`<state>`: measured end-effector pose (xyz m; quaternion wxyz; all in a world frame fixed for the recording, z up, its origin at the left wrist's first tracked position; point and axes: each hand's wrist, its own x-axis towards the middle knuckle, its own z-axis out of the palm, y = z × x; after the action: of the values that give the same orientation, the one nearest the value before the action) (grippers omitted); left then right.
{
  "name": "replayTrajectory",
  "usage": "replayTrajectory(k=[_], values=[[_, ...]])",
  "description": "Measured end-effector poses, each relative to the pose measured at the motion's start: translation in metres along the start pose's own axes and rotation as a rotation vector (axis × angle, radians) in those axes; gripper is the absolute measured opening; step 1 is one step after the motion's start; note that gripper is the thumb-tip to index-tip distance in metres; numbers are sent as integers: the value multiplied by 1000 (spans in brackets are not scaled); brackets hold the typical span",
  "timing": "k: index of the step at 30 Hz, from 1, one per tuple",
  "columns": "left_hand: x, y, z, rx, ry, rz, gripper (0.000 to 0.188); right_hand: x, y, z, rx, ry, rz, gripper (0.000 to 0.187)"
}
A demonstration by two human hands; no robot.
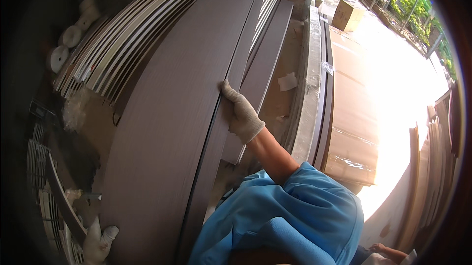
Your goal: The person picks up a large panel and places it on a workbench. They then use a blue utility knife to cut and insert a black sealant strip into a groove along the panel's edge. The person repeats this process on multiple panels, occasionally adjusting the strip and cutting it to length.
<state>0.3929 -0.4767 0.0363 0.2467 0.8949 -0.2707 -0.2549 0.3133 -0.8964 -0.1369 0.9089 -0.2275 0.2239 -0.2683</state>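
A long, wide brown-grey wood-grain panel (167, 112) slants through the middle of the view, its near end cut off below. My right hand (243, 115), in a pale knit work glove, grips the panel's right edge, beside a dark gap along a narrower brown-grey strip (202, 201). At the lower left, my gloved left hand (98, 243) holds the panel's left edge with the thumb on top. The panel hides its other fingers. Another brown-grey board (265, 58) lies lower down, to the right of my right hand.
Stacked pale-edged boards (128, 34) stand at the far left near white rolls (70, 36). Right of me lie a concrete ledge (307, 83) and a long wrapped carton (351, 112). A cardboard box (346, 15) stands farther off. Another person's hand (386, 251) shows at lower right, near leaning boards (427, 167).
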Motion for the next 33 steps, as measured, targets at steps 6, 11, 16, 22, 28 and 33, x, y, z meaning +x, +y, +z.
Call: replayTrajectory(k=[6,11,16,22,28,33], values=[[119,13,28,202,-25,75,84,70,-65,-65,57,-15,-6,36],[240,83,101,24,-129,162,78,170,-139,-147,52,139,-77,37],[336,152,172,-27,-236,212,90,246,-220,-224,267,30,89,44],[384,165,226,-2,-363,102,84,272,-256,-266,161,70,50,52],[407,161,258,39,-440,40,84,277,-267,-285,61,195,100,53],[435,176,275,266,-278,281,91,305,-274,-308,99,211,171,55]])
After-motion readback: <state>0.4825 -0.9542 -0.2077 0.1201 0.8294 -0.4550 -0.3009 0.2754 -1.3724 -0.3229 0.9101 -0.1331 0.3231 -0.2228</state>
